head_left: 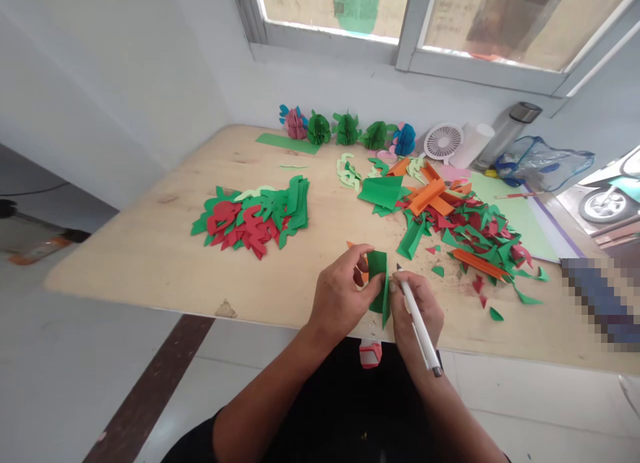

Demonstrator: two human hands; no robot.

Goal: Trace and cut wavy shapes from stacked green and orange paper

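Note:
Near the table's front edge my left hand (340,293) pinches a folded piece of green paper (379,286) between thumb and fingers. A bit of orange paper shows behind those fingers. My right hand (419,309) is closed around a white pen (419,319) with a dark end, its tip pointing away from me. The right fingertips are close beside the green paper; whether they touch it I cannot tell. To the left lies a pile of cut green and red paper shapes (250,216). Another folded green strip (413,237) rests just beyond my right hand.
Red, green and orange paper scraps (480,226) heap on the right. Honeycomb paper figures (347,128) line the wall beside a small white fan (443,141), a clear bottle (507,136) and a plastic pouch (543,159). Light green sheets (535,229) lie at the right edge.

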